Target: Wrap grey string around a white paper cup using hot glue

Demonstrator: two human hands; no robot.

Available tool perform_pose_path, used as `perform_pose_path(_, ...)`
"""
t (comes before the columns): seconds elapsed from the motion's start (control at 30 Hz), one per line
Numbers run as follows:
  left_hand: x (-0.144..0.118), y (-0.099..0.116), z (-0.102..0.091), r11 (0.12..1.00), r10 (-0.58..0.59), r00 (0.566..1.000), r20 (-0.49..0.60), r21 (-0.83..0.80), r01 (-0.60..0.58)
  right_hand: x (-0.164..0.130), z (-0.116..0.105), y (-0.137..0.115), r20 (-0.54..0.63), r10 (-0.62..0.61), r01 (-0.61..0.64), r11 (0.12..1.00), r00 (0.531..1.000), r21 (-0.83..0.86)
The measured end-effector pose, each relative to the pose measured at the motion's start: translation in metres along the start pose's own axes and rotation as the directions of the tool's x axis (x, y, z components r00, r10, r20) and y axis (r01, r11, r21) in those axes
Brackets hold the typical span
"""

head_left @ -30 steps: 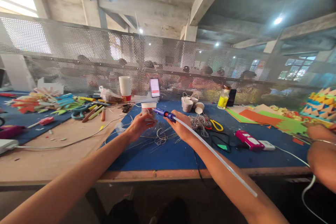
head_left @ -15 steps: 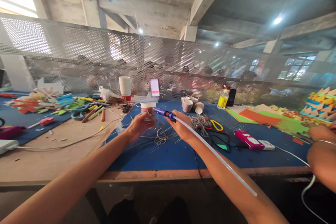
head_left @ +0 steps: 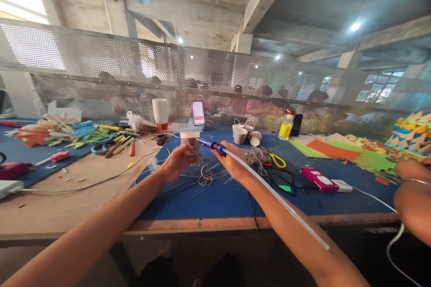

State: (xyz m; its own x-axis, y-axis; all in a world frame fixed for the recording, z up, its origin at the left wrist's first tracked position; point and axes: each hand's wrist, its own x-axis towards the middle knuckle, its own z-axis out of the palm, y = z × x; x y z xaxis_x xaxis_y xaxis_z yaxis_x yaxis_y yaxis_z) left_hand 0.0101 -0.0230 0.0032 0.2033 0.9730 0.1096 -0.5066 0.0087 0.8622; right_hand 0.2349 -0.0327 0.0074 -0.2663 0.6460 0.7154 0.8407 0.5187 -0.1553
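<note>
So, quick rundown, no frills:

Left hand (head_left: 175,162): wrapped around a small paper cup (head_left: 190,140), fingers clamped on its side, cup upright just above the blue mat (head_left: 218,197).

Right hand (head_left: 232,161): closed on a blue glue gun (head_left: 212,145), nozzle end poking left past the fingertips, right at the cup's rim.

Glue stick (head_left: 276,197): long, pale, translucent, trailing back from the gun over the right forearm.

Under the fingers: loose tangle of string (head_left: 206,178) on the mat.

Just right of the right hand: bundle of twine (head_left: 256,156), yellow-handled scissors (head_left: 278,160), pink box (head_left: 318,178) further out.

Beyond the fingertips: cluster of small cups (head_left: 244,133), yellow bottle (head_left: 286,127).

Far right edge: another person's arm (head_left: 411,197), well apart.
</note>
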Motion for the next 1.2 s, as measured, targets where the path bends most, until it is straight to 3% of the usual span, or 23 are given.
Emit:
perform_pose_path(0.83,-0.004,0.004,0.004,1.0,-0.003,1.0,0.025,-0.024,0.003,0.001,-0.004,-0.003,0.016,0.044,-0.045,0.999,0.999,0.02)
perform_pose_path(0.97,-0.003,0.004,0.002,0.999,-0.006,1.0,0.024,-0.04,0.007,0.002,-0.002,-0.004,0.011,0.093,-0.094,0.991,0.996,0.091)
perform_pose_path(1.1,-0.004,0.005,0.002,0.998,-0.004,1.0,0.005,-0.056,0.004,0.006,0.003,0.003,0.016,0.232,-0.223,0.905,0.972,0.362)
perform_pose_path(1.2,-0.005,0.006,0.002,0.999,-0.002,1.0,-0.024,-0.052,0.001,0.011,0.008,0.013,0.161,0.332,-0.358,0.711,0.93,0.605)
